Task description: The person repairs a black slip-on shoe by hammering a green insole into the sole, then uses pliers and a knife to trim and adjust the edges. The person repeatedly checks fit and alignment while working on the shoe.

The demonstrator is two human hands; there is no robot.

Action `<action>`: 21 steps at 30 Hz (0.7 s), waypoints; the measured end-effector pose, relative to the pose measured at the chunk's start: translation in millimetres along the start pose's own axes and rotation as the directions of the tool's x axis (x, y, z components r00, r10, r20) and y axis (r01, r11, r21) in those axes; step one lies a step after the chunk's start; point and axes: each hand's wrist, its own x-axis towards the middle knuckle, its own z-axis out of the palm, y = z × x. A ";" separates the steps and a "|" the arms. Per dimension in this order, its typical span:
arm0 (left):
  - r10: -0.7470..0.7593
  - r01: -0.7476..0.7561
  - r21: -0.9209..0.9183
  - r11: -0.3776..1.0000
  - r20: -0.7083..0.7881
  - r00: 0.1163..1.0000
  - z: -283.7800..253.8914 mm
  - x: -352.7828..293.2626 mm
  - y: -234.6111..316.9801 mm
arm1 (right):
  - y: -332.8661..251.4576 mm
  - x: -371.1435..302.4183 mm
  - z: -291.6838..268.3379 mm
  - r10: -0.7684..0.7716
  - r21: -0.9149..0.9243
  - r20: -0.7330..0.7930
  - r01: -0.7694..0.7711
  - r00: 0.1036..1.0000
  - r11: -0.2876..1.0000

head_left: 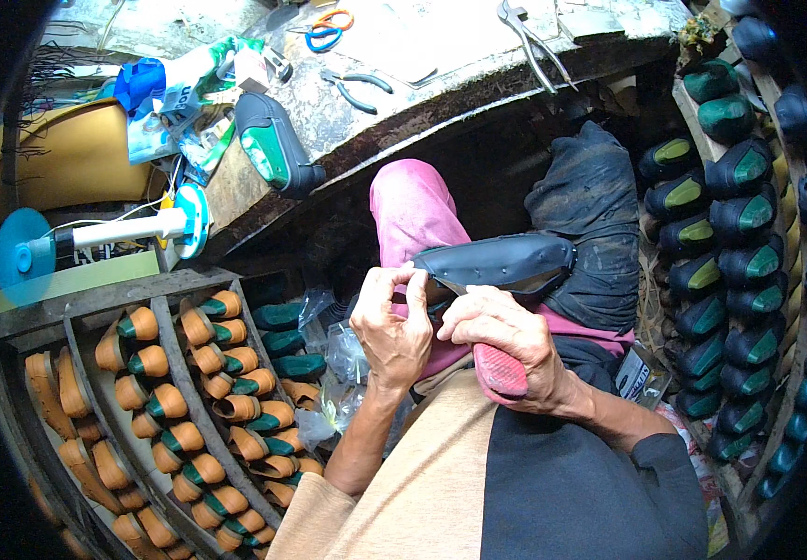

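A dark shoe (501,264) lies across my lap, with a row of small dots along its surface. At its left end is my left hand (394,322), thumb and forefinger pinched together; whatever is between them is too small to make out. My right hand (506,341) is closed round a tool's pinkish-red textured handle (500,371), its butt end toward me. The tool's working end is hidden by my fingers and the shoe. My right knuckles are close to the shoe's near edge.
A worn bench (450,47) ahead bears pliers (357,91), orange-and-blue scissors (329,30), long pincers (534,47) and a dark shoe with a green patch (273,145). Racks of tan shoes (180,437) stand left, dark shoes (739,252) right. A blue-and-white fan (133,227) is at left.
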 end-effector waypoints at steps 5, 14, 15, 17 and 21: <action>0.014 -0.014 0.000 1.000 -0.008 1.000 0.3 -0.1 -0.9 | 1.4 0.5 -0.8 -0.002 0.002 0.009 0.002 1.000 1.000; 0.019 -0.019 -0.004 1.000 -0.012 1.000 1.2 -0.7 -0.5 | 2.1 1.0 -4.1 -0.003 -0.002 0.024 0.003 1.000 1.000; 0.014 -0.014 -0.003 1.000 -0.009 1.000 1.1 -0.6 -0.3 | 1.7 1.3 -4.2 0.001 -0.005 0.033 -0.001 0.999 1.000; 0.005 -0.005 -0.003 1.000 -0.005 1.000 0.8 -0.4 0.0 | 0.7 1.9 -4.3 0.002 -0.005 0.031 -0.002 1.000 1.000; 0.008 -0.008 -0.002 1.000 -0.006 1.000 0.8 -0.5 0.3 | -0.4 3.0 -6.5 0.006 -0.023 0.046 -0.005 0.999 1.000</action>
